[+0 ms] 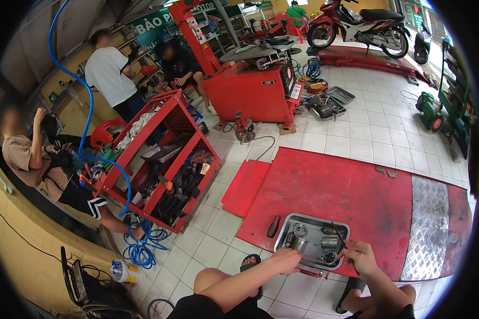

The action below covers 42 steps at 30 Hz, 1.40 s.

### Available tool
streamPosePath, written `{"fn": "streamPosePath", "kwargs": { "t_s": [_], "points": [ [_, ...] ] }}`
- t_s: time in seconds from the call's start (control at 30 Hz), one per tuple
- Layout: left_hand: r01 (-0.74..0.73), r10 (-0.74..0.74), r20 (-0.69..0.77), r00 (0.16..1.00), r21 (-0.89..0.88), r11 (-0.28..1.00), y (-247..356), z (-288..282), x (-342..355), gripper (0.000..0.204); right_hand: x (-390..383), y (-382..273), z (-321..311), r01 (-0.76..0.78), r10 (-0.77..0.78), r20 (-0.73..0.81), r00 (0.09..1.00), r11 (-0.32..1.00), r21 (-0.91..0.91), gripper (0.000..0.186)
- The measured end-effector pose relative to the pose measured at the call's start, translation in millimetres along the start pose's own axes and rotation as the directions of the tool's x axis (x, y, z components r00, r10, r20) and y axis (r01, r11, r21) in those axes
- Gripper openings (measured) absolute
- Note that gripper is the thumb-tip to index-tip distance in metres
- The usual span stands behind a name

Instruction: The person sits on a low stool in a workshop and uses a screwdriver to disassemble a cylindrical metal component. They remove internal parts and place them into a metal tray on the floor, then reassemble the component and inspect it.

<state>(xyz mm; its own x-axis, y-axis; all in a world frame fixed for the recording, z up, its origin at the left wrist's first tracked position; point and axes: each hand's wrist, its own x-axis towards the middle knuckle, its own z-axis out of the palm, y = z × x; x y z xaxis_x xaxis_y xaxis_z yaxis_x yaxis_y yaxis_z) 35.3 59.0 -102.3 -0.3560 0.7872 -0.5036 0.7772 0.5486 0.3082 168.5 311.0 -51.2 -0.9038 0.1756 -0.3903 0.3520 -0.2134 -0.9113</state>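
A metal tray (312,217) holds several greasy motor parts and sits on the red lift platform (335,186). My left hand (286,258) reaches over its left side, fingers closed on a silver cylindrical part (299,243). My right hand (359,255) is at the tray's right edge, closed around a slender dark tool (340,237) that slants up over the tray, beside another silver cylinder (328,243). A tool with a dark red handle (273,226) lies on the platform just left of the tray.
A red tool cart (194,175), coiled blue hose (141,242) and bucket (125,272) are at left, with three people (112,74) beyond. A red machine (239,93), loose toolboxes (338,98) and a raised motorbike (356,29) stand behind. A green machine (431,111) is at right.
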Motion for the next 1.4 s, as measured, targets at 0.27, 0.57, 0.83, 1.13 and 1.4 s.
{"fn": "streamPosePath", "kwargs": {
  "t_s": [0.27, 0.57, 0.83, 1.13, 1.4],
  "points": [
    [-0.003, 0.003, -0.002, 1.0, 0.01, 1.0, 1, -1, -2, 0.047, -2, -11, 3, -0.15, 0.146, 0.034, 0.989, 0.974, 0.172, 0.021],
    [0.0, 0.0, -0.007, 1.0, 0.024, 1.0, 3, -2, -2, 0.047, -6, -11, 5, -0.189, 0.177, 0.102, 0.979, 0.975, 0.12, 0.023],
    [0.002, -0.002, -0.015, 1.0, 0.024, 1.0, 1, -1, -5, 0.047, -7, -12, 4, -0.246, 0.222, 0.131, 0.966, 0.947, 0.207, 0.026],
    [0.028, -0.031, -0.054, 0.998, -0.054, 0.998, -4, -14, -16, 0.05, 9, -22, 5, -0.064, 0.062, 0.017, 0.998, 0.975, 0.213, 0.03],
    [0.028, -0.028, -0.006, 1.0, -0.039, 0.999, 9, -31, -6, 0.042, 2, -55, -20, 0.022, 0.026, -0.134, 0.991, 0.939, 0.344, 0.024]
  ]
}}
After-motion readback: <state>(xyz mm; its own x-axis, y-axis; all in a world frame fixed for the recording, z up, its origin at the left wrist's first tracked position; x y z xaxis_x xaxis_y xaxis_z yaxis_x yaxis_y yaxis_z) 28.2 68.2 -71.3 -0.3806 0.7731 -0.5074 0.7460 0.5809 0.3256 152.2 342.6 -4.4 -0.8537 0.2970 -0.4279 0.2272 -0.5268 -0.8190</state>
